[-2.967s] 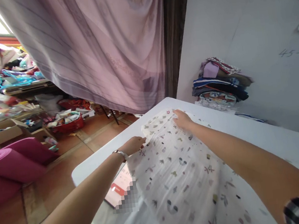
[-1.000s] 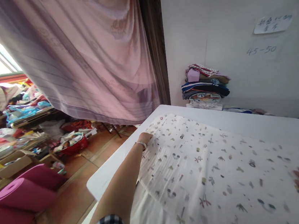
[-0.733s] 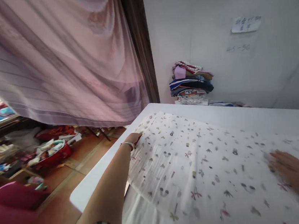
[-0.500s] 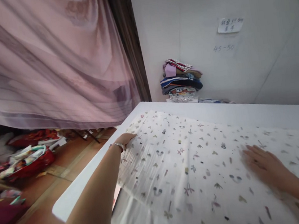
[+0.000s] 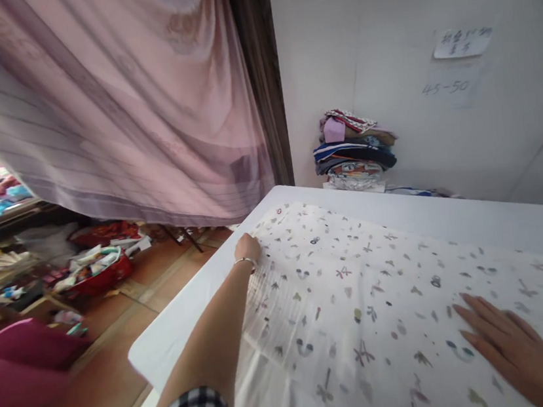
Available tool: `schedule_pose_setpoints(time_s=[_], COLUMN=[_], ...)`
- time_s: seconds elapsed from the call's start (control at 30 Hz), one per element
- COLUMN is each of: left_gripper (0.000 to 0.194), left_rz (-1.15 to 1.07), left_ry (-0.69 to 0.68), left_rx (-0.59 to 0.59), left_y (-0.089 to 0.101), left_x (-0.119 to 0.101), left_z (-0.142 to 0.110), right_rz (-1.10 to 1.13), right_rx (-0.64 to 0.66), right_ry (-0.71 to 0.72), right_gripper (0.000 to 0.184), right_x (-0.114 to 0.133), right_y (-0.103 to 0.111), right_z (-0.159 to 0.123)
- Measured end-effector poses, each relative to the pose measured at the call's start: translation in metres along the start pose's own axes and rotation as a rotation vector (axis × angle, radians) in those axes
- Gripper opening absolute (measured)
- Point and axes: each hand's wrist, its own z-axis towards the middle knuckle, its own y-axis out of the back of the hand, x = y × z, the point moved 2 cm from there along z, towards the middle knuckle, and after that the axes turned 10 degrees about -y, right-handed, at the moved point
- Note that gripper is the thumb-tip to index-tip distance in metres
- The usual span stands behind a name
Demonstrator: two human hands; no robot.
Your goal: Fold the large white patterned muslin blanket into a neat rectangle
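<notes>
A thin white cloth (image 5: pixel 336 327) with a small printed pattern of leaves, rainbows and dragonflies lies spread over a white table. At its left edge, my left hand (image 5: pixel 247 249) is closed, its curled fingers at the fabric and partly hidden from me. Fine creases run across the cloth near that wrist, which wears a bracelet. On the right, my right hand (image 5: pixel 508 339) rests flat on the cloth, fingers stretched out and slightly apart. Toward me, the cloth's near left part falls in loose folds.
The white table (image 5: pixel 169 338) has its left edge beside my left arm. Folded fabrics (image 5: pixel 356 147) are stacked behind it by the wall. A pink curtain (image 5: pixel 164 98) hangs at left, above a red basin (image 5: pixel 107 276) on the tiled floor. Pink material (image 5: pixel 20 373) lies at lower left.
My left hand has gone from extended fingers to a closed shape at the cloth's edge. My right hand, blurred before, now lies still and flat. The view has turned slightly left.
</notes>
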Motion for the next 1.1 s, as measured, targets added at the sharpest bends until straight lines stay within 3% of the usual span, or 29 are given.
schedule_pose_setpoints(time_s=[0.27,0.4,0.57,0.77,1.0,1.1], left_gripper=[0.023,0.023,0.024,0.03,0.039,0.03], left_rz=[0.045,0.037,0.041,0.074,0.028,0.021], left_ry=[-0.048,-0.072,-0.059,-0.061,-0.165,-0.158], left_rx=[0.146,0.166,0.086,-0.005,0.16,0.188], left_y=[0.009,0.01,0.006,0.007,0.005,0.007], left_x=[-0.011,-0.017,-0.018,-0.027,-0.035,-0.031], left_z=[0.004,0.009,0.006,-0.003,-0.014,-0.014], right_rz=[-0.018,0.01,0.042,0.065,0.026,0.024], right_rx=[-0.098,-0.122,-0.125,-0.108,-0.091,-0.116], right_ry=[-0.092,-0.058,0.046,0.069,0.054,0.058], right_gripper=[0.056,0.056,0.054,0.057,0.056,0.056], right_x=[-0.039,-0.023,0.003,0.008,0.011,0.011], right_y=[-0.025,-0.022,-0.017,-0.019,-0.017,-0.017], right_z=[-0.004,-0.004,-0.003,-0.005,-0.005,-0.004])
